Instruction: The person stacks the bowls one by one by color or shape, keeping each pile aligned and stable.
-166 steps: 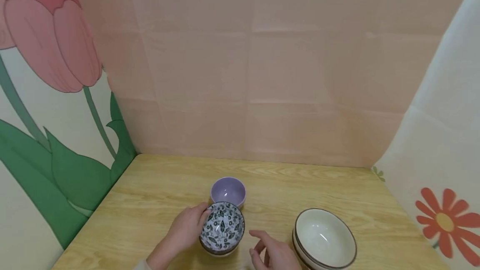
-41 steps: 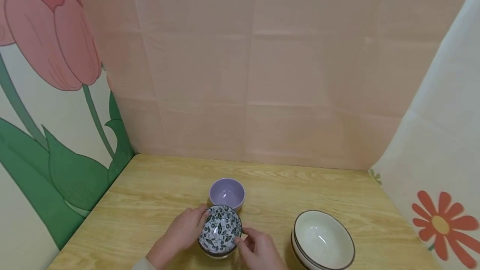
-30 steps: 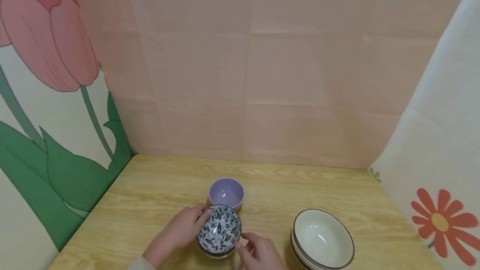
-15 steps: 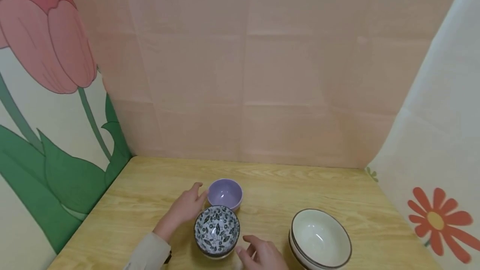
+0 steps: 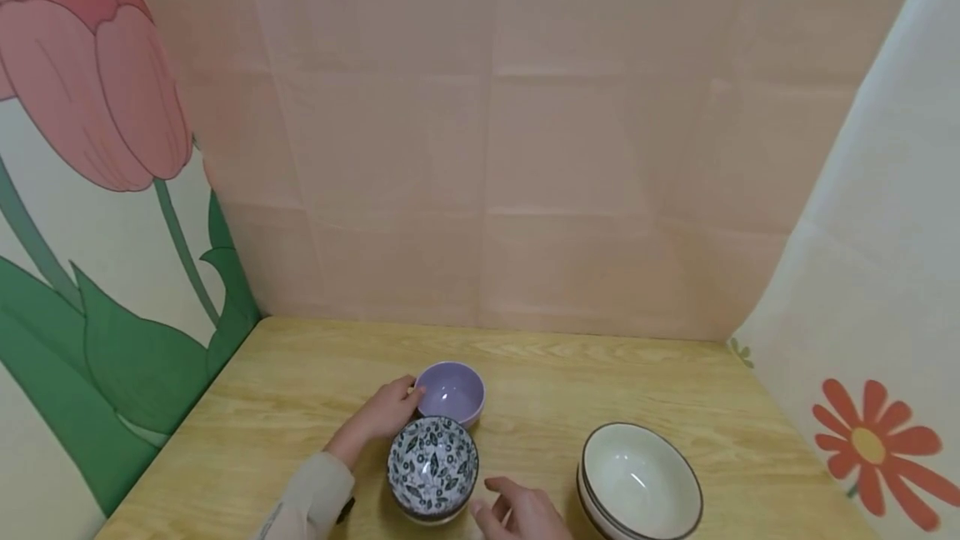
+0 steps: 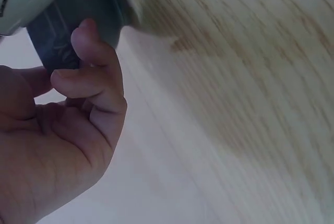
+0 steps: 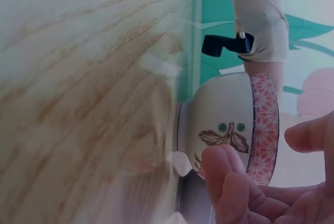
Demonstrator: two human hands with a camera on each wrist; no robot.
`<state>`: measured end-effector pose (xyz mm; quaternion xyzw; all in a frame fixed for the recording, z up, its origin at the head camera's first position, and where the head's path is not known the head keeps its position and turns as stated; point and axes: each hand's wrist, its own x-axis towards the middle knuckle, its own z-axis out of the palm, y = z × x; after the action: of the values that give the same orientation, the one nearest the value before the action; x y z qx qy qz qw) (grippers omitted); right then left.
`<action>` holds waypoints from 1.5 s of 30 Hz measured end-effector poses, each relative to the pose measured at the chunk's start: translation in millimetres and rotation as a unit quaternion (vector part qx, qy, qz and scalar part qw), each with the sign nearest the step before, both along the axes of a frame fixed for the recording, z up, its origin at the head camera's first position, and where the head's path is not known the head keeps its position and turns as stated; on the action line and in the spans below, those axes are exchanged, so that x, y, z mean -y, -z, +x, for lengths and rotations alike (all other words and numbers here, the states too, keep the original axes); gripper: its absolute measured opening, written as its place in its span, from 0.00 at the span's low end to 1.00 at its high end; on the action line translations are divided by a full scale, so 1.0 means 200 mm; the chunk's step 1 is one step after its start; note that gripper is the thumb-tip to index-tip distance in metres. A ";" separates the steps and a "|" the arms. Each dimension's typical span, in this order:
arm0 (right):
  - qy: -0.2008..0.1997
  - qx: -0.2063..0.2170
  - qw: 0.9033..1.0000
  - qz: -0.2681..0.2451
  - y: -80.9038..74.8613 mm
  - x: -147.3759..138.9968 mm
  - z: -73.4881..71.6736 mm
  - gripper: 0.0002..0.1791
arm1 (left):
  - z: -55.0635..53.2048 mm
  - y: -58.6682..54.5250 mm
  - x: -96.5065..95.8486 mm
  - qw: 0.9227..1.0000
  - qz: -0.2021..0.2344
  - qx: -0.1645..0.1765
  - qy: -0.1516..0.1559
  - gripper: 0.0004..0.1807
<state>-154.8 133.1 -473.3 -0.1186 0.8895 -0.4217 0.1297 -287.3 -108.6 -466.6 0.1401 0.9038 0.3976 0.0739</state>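
At the purple bowl point(image 5: 457, 392), my left hand point(image 5: 386, 412) grips the left side of the rim, thumb over the edge and fingers outside. In the left wrist view its curled fingers lie against the bowl's dark-looking wall point(image 6: 52, 38). Just in front stands a bowl point(image 5: 432, 467) with a dark floral inside; the right wrist view shows its pale outer wall point(image 7: 224, 109) with a leaf motif and a pink patterned band. My right hand point(image 5: 525, 512) is loosely bent to the right of this floral bowl, holding nothing, its fingertips overlapping the bowl in the right wrist view.
Stacked cream bowls point(image 5: 641, 482) with dark rims stand on the right of the wooden table point(image 5: 315, 373). A pink backdrop point(image 5: 480, 148) hangs behind the table, with flower-printed sheets point(image 5: 892, 273) on either side. A black strap point(image 7: 224, 45) is at the left sleeve.
My left hand has let go of the floral bowl's rim, moved back and taken hold of the purple bowl. The right hand touched the floral bowl's right side, then drew slightly away.
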 end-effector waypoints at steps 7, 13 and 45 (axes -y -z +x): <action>0.002 0.018 1.000 0.007 0.00 0.00 -0.01 0.29 | -0.02 0.02 -0.01 1.000 0.006 -0.007 0.004 0.20; -0.002 0.004 1.000 0.007 0.01 -0.01 -0.01 0.30 | -0.04 0.04 -0.02 1.000 0.009 -0.022 0.002 0.14; 0.006 -0.078 0.997 -0.014 0.03 -0.02 0.01 0.29 | -0.02 0.01 0.06 0.992 -0.035 -0.090 -0.086 0.12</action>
<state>-152.0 136.5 -479.1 -0.1472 0.8917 -0.4244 0.0556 -291.5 -121.5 -468.1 0.0943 0.9288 0.3565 -0.0374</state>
